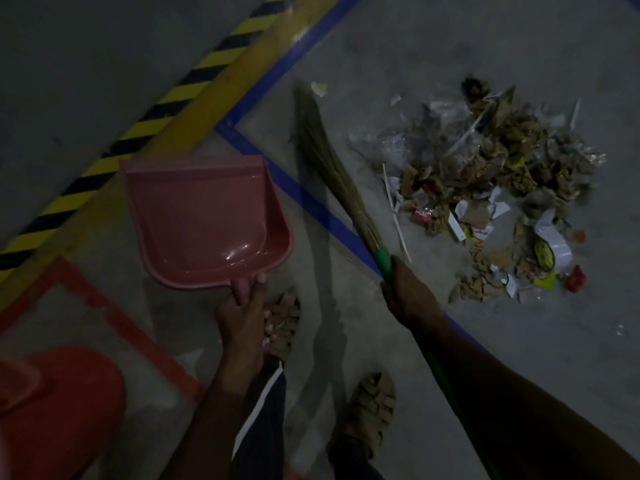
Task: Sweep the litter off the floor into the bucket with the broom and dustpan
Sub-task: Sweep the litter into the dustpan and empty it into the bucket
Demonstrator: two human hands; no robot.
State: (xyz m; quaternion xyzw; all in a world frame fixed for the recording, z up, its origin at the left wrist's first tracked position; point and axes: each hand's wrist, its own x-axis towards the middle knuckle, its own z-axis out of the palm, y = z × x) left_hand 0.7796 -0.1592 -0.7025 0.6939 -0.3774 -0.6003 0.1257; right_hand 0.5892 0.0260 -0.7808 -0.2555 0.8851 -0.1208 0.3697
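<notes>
My left hand (242,311) grips the short handle of a pink dustpan (204,220), held above the floor with its mouth pointing away from me and nothing in it. My right hand (407,294) grips the green handle of a straw broom (325,168), whose bristles reach up and left, clear of the litter. A pile of litter (485,192), made of brown cardboard scraps, clear plastic, white paper and red bits, lies on the grey floor to the right of the broom. A red bucket (59,407) stands at the lower left, partly cut off.
Blue tape lines (304,199) cross the floor between dustpan and litter. A yellow-black striped strip (145,129) runs diagonally at upper left, and red tape (114,313) frames the area by the bucket. My sandalled feet (370,410) stand at the bottom centre.
</notes>
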